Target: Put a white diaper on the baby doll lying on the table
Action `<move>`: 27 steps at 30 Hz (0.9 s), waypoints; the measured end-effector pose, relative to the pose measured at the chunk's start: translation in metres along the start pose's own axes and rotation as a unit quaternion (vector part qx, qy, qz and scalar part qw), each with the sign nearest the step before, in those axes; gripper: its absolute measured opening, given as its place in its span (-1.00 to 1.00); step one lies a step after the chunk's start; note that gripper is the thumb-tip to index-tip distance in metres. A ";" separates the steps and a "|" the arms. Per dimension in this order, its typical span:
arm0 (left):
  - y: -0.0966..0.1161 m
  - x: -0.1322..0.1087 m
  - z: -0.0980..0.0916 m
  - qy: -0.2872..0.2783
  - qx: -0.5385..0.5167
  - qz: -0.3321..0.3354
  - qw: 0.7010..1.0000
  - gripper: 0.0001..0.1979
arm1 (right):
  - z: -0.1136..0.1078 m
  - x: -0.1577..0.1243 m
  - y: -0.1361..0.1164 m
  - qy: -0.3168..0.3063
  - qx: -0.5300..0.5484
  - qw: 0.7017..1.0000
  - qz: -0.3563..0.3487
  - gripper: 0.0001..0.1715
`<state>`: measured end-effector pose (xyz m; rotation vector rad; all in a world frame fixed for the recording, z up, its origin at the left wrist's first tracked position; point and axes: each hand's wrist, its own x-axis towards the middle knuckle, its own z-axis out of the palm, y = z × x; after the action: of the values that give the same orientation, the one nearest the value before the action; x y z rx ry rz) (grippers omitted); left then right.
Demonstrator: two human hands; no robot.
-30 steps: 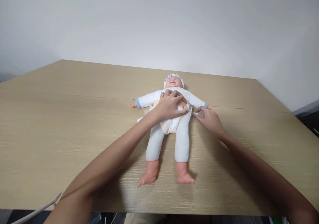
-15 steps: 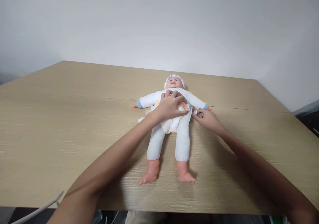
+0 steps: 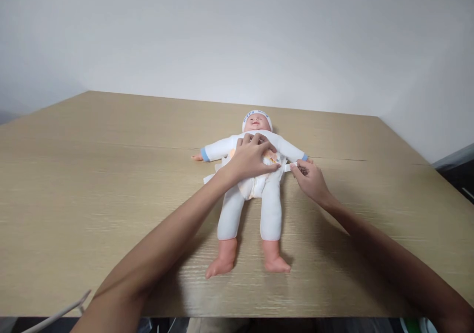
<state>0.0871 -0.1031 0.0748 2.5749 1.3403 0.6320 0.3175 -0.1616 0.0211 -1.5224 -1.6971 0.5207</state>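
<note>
A baby doll (image 3: 271,219) in white clothes with blue cuffs and a printed white cap lies on its back, feet toward me. Around its hips is a white diaper (image 3: 255,187) with an orange and yellow print on the front. My left hand (image 3: 254,158) rests spread over the diaper's front at the doll's belly, fingers apart, hiding part of it. At the doll's right-hand side in view, my right hand (image 3: 309,177) pinches a white diaper tab (image 3: 291,167), pulled out sideways near the doll's cuff. Another white tab (image 3: 208,178) sticks out on the left side.
The doll lies on a wide wooden table (image 3: 111,185) with a seam running across it. A pale wall (image 3: 237,42) stands behind. A white cable (image 3: 61,315) comes up at the front left edge, and a dark object (image 3: 459,175) is beyond the right edge.
My right hand has moved slightly outward and up, and more of the white tab now shows stretched out from the diaper. My left hand has stayed on the diaper's front.
</note>
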 end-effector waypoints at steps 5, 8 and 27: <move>-0.001 -0.001 0.001 0.008 0.002 0.005 1.000 -0.55 | 0.013 0.032 -0.027 -0.046 0.086 0.995 -0.004 -0.50; 0.000 -0.001 0.002 0.014 0.006 0.006 1.000 -0.55 | 0.021 0.048 -0.033 -0.070 0.097 0.993 -0.003 -0.53; -0.003 -0.001 0.005 0.022 -0.007 0.010 1.000 -0.44 | 0.023 -0.001 0.006 -0.089 0.030 0.947 -0.307 -0.31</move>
<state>0.0862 -0.1017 0.0690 2.5813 1.3188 0.7042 0.3039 -0.1566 0.0025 -0.8443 -2.1460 0.3741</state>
